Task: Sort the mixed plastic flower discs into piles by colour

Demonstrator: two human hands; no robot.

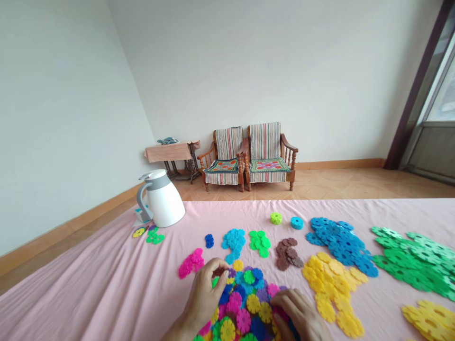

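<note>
Lying on the pink cloth [106, 293]: a mixed disc heap [243, 320], left of a yellow disc pile [323, 279]
Left hand [204, 291]: thumb and forefinger nearly meeting at a purple disc [232, 273]; cannot tell if gripping
Right hand [300, 312]: fingers half bent over the heap's right edge, hold hidden
Far left of cloth: grey-handled white jug [167, 203]

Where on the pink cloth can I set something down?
Bare: creased cloth left of the left hand and magenta discs, nearer than the white jug. Crowded: mixed discs up to the right hand; rightward, yellow pile, blue pile, green pile.
</note>
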